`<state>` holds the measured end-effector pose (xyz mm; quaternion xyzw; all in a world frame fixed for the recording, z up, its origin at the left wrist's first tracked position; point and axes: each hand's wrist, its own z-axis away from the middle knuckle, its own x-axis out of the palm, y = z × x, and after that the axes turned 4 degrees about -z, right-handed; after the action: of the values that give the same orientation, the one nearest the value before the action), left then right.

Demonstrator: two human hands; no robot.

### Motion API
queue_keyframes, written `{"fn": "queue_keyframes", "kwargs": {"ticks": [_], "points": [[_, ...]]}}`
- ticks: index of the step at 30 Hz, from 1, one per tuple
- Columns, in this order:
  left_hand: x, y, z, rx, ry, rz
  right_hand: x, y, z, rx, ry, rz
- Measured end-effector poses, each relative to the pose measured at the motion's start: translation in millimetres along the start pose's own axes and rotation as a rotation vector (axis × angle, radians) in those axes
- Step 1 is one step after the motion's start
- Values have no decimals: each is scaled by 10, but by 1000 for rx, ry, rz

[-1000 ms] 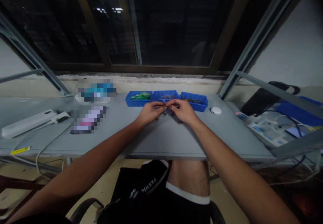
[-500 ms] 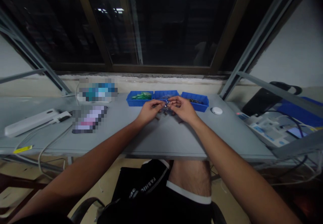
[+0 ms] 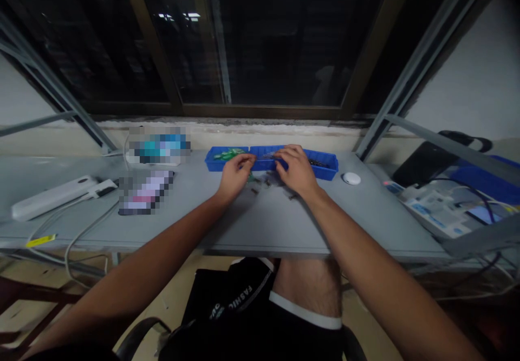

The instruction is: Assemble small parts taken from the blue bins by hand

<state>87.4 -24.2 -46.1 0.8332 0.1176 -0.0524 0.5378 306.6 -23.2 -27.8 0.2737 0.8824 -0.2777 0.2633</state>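
Note:
My left hand (image 3: 235, 175) is by the right end of the left blue bin (image 3: 215, 164), which holds green pieces (image 3: 229, 154). Its thumb and fingers come together; anything between them is too small to make out. My right hand (image 3: 297, 170) reaches over the front of the middle blue bin (image 3: 260, 150), thumb apart from the fingers, fingertips close to clear pieces (image 3: 268, 156). Under and between the hands, several small parts (image 3: 267, 182) lie on the grey table (image 3: 260, 225), some clear, some metallic, one greenish near my left hand.
The right blue bin (image 3: 327, 172) contains dark metallic parts, partly hidden by my right hand. A round white disc (image 3: 351, 178) lies beside it. Leftward are a blurred phone (image 3: 146, 193), a white power bank (image 3: 52, 198) and cables. Electronics (image 3: 436, 209) and a dark bag crowd the right end.
My hands have moved apart from their meeting point over the small parts. The left has shifted slightly left, the right up toward the middle bin. Parts on the table between them now show.

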Motion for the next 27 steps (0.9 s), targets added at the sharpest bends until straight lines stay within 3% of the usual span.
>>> {"fn": "queue_keyframes", "kwargs": {"ticks": [3,8,15,20,23,27], "points": [[-8,15,-17,10,52,16,-44,-52,63,-7,-60,33],[-8,28,-18,38,61,12,-92,-111,218,-8,-288,92],[-51,34,-10,116,78,-117,-16,-70,266,-18,-363,121],[-36,92,53,158,1,-228,-53,-89,185,30,-175,5],[-12,114,84,176,-71,-232,-32,-56,151,178,-11,-233],[21,97,91,150,-162,-129,39,8,133,398,64,-566]]}}
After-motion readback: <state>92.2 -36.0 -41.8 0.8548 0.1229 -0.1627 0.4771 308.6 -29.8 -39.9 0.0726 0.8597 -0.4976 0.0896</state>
